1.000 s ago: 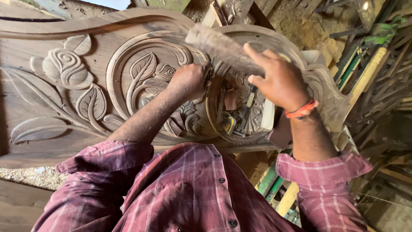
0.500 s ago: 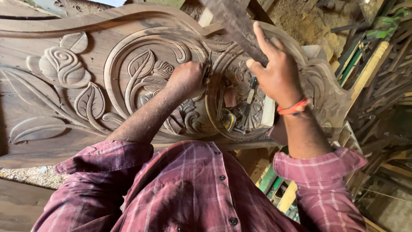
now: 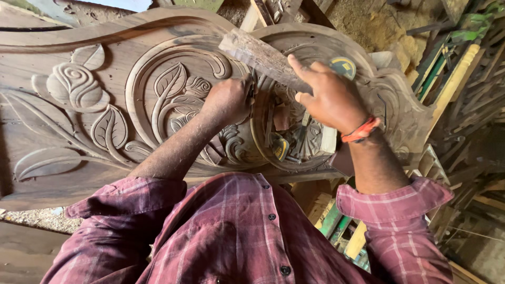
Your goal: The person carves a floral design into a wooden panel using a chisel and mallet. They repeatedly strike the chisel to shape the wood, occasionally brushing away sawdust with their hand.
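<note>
On the carved panel (image 3: pixel 79 121), rose, leaves and ring look finished; the middle scrollwork still looks in progress. The left hand (image 3: pixel 227 100), closed, grips a chisel (image 3: pixel 251 90) there. The right hand (image 3: pixel 331 97), closed on a mallet (image 3: pixel 260 55), holds it just above.

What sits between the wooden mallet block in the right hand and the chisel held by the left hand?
Nothing visible. The wooden block in the right hand hangs above the left hand, which grips the chisel against the carved panel.

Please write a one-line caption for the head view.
Left hand steadies a chisel on the carved panel; right hand raises a wooden block.
</note>
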